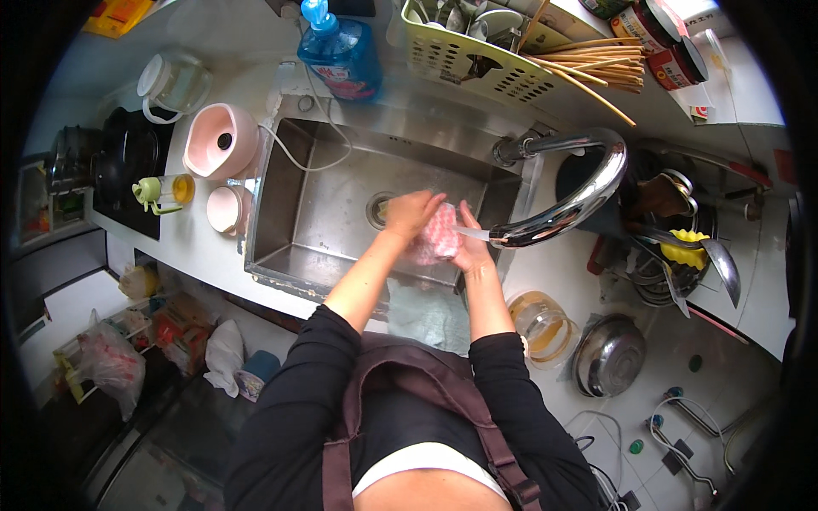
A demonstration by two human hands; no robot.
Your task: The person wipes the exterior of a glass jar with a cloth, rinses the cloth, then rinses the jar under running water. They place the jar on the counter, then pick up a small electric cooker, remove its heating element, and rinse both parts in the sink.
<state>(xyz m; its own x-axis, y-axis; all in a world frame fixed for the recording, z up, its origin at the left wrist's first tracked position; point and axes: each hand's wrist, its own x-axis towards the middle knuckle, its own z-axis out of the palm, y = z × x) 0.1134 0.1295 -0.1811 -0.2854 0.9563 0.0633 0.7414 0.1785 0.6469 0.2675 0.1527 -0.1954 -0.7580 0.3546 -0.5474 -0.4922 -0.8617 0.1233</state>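
My right hand grips the side of a pink and white patterned cloth, blurred in part, above a stainless steel sink. My left hand lies against the cloth's upper left side; its fingers are bent, and whether they grip it cannot be told. Water runs from the mouth of a chrome faucet onto the cloth beside my right hand. The sink drain shows just left of my left hand.
A blue soap bottle and a green utensil basket with chopsticks stand behind the sink. Left are a pink appliance base, a white cable hanging into the basin, and an oil bottle. A glass jar and metal bowls stand right.
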